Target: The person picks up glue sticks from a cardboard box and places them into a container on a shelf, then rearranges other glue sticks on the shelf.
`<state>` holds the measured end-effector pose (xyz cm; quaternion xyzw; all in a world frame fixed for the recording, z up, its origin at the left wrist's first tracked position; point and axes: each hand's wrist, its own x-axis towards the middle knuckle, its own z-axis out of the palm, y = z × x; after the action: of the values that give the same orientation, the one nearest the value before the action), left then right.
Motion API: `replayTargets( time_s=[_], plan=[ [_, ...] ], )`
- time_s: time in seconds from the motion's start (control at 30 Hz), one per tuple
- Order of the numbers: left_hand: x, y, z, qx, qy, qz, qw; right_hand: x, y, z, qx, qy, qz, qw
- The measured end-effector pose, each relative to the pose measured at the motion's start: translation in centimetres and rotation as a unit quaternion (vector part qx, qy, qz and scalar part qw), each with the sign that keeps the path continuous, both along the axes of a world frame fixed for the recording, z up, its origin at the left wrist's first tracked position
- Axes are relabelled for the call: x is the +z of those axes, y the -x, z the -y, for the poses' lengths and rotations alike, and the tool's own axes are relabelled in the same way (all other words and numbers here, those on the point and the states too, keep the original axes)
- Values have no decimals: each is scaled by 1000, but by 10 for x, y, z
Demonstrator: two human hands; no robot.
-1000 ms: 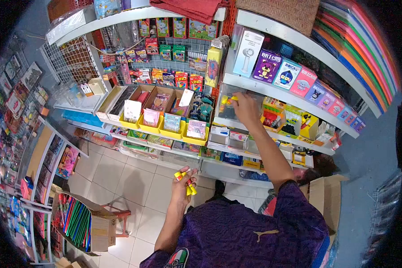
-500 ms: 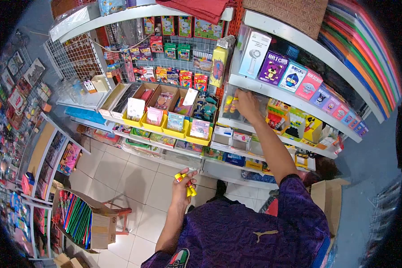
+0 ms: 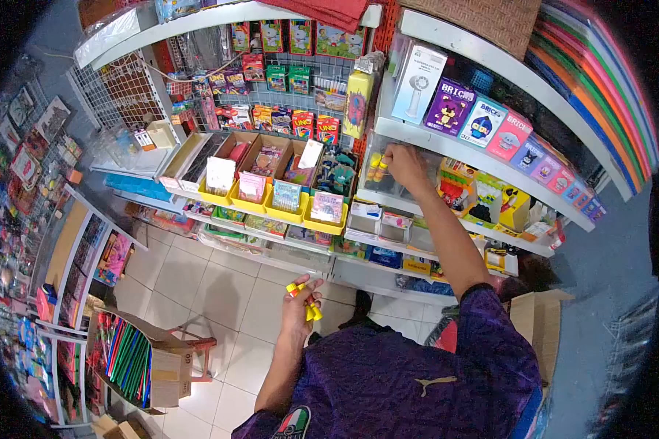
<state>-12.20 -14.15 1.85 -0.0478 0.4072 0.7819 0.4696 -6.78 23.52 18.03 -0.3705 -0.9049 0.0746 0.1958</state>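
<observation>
My left hand (image 3: 300, 304), low in front of my body, is closed around several yellow glue sticks (image 3: 313, 312) with red labels, their ends poking out between the fingers. On the right, my right hand (image 3: 406, 167) reaches into a clear-fronted shelf compartment (image 3: 388, 196). Its fingers are curled, and what they hold, if anything, is hidden. More yellow glue sticks (image 3: 375, 167) stand just left of its fingertips.
Brick toy boxes (image 3: 450, 111) line the shelf above my right hand. Yellow bins (image 3: 285, 212) with small packets stand to the left. A carton (image 3: 170, 373) of coloured sticks is at lower left, by a red stool (image 3: 205, 355).
My right hand has shifted slightly at the compartment, its fingers now a little away from the standing glue sticks. The left hand stays closed on its glue sticks, almost still.
</observation>
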Motion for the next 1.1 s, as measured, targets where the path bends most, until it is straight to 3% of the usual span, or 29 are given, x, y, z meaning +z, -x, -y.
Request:
replayTargets(
  time_s=[0.33,0.57,0.77,0.8,0.9,0.97,1.03,1.1],
  plan=[
    [-5,-1,3,-3,19,5,1000,-25,8,-23,-13,-41,6,999],
    [-9,-4,-4,-21,16,3,1000,-9,9,-8,14,-31,63,997],
    [11,-2,-10,-39,-54,17,998,6,7,6,63,-153,61,984],
    [20,0,-9,-39,-75,22,996,10,7,13,41,-75,60,995],
    [29,8,-4,-54,-148,8,988,14,-3,63,89,17,-129,988],
    [40,11,-2,-53,-207,11,977,-13,-6,95,159,209,-195,945],
    [44,15,-3,-66,-211,-8,975,-44,-11,128,292,346,-182,873],
    [49,18,-3,-91,-188,-27,978,-59,-16,165,339,410,-121,838]
  ],
)
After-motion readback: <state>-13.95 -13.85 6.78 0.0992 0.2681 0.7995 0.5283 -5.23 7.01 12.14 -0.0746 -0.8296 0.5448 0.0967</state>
